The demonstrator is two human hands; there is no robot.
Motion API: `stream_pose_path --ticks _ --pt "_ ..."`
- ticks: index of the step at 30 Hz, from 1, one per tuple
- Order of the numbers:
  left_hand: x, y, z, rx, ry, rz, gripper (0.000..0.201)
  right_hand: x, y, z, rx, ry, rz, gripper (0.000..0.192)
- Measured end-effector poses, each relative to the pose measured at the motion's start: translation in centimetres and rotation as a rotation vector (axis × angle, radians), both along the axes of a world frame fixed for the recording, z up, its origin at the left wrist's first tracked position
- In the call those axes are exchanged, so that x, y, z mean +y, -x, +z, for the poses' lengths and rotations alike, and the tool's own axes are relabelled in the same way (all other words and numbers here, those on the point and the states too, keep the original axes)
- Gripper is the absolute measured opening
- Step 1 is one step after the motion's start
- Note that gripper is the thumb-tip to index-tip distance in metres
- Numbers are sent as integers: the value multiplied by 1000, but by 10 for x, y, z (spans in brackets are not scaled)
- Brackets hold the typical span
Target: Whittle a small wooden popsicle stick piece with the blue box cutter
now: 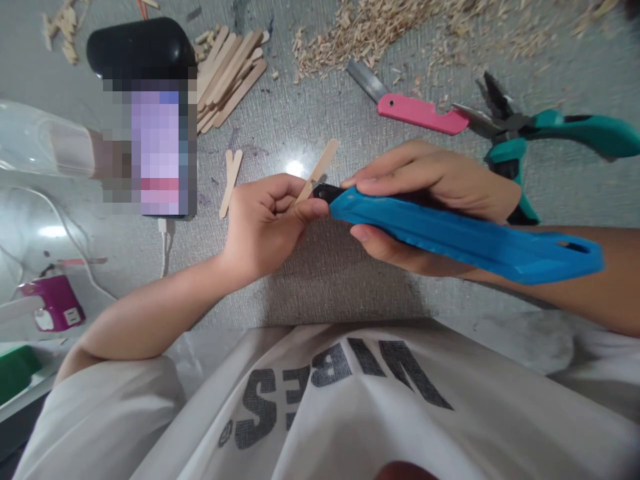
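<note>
My left hand is closed around a wooden craft stick, whose rounded end sticks out above the fingers. In my right hand lies a blue saw-like cutter, a utility knife, its handle slanting down to the right over my wrist. The knife's black front and short blade meet the stick just beside my left thumb. How far the blade has gone into the wood I cannot tell. Two more craft sticks lie crossed on the table left of my left hand.
A pile of craft sticks lies behind, beside a black case and a blurred phone with a white cable. Wood chips cover the back. A pink folding razor and teal pliers lie at the right, a purple adapter at the left.
</note>
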State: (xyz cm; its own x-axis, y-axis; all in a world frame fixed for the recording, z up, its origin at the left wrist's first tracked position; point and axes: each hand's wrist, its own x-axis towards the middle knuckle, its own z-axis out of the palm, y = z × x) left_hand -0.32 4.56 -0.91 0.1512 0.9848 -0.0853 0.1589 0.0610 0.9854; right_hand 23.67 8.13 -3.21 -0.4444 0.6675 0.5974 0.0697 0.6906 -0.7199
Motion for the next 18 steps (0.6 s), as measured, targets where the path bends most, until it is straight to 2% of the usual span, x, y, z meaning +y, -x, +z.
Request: stream_pose_path --ticks 4,11,15,18 --pt "2 0 3 -16 64 -3 64 1 -2 5 -44 10 -42 52" --pt "2 0 6 15 118 3 63 -4 3 4 15 55 -67 44" --pt "1 1 5 14 118 -6 61 -2 3 8 48 143 -21 34" --pt "0 0 5 16 108 1 56 1 2 9 57 155 4 35"
